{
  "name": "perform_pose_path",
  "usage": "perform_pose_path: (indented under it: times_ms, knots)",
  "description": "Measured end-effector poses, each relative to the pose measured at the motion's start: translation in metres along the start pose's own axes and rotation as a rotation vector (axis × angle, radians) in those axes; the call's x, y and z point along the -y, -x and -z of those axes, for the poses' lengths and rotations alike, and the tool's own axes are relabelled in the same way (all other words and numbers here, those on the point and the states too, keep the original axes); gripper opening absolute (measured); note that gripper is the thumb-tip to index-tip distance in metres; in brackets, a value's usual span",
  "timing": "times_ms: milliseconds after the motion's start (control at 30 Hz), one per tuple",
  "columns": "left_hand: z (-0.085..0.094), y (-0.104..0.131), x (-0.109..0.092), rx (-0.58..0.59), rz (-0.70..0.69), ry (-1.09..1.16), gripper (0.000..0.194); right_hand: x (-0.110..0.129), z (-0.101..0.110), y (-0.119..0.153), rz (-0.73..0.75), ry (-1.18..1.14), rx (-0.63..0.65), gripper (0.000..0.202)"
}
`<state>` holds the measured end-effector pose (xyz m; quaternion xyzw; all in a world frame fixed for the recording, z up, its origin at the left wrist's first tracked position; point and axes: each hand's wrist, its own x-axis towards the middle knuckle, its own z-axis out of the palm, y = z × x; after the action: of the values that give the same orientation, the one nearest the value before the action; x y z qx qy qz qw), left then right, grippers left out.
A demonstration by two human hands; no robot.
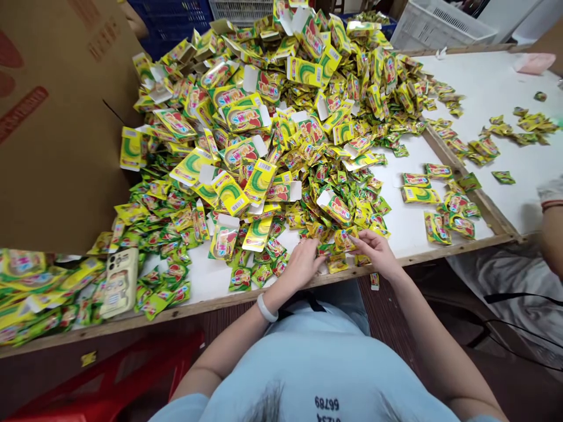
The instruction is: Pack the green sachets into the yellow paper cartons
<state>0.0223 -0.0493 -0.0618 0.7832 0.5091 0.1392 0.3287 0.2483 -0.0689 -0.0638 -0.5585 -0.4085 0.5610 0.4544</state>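
Blue shirt point(321, 375), cropped; right hand point(379, 253) nearly closed on yellow packet point(345, 240); left hand point(303, 264) curled, hold hidden.

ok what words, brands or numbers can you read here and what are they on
"66789", as best I can read it, upside down on the shirt; another row is cut off by the picture's edge
boxes and packets: bright lettering, too small and stylised to read surely
carton: red print, too blurred to read
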Motion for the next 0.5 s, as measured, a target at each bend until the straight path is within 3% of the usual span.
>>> perform_pose_path:
  times_ms: [100, 200, 367, 500]
  knots:
    - [0.02, 0.001, 0.012, -0.134, 0.073, 0.286, 0.01, 0.009, 0.002, 0.001, 0.144, 0.106, 0.021, 0.037]
    - [0.037, 0.004, 0.015, -0.246, 0.07, 0.403, 0.016, 0.024, -0.007, 0.0, 0.276, 0.232, 0.161, 0.029]
    - [0.05, 0.017, 0.004, -0.117, -0.017, 0.55, 0.027, 0.05, -0.037, -0.009, 0.433, 0.434, 0.357, 0.022]
    - [0.043, 0.028, 0.002, -0.06, 0.024, 0.658, 0.03, 0.052, -0.052, -0.011, 0.371, 0.426, 0.378, 0.019]
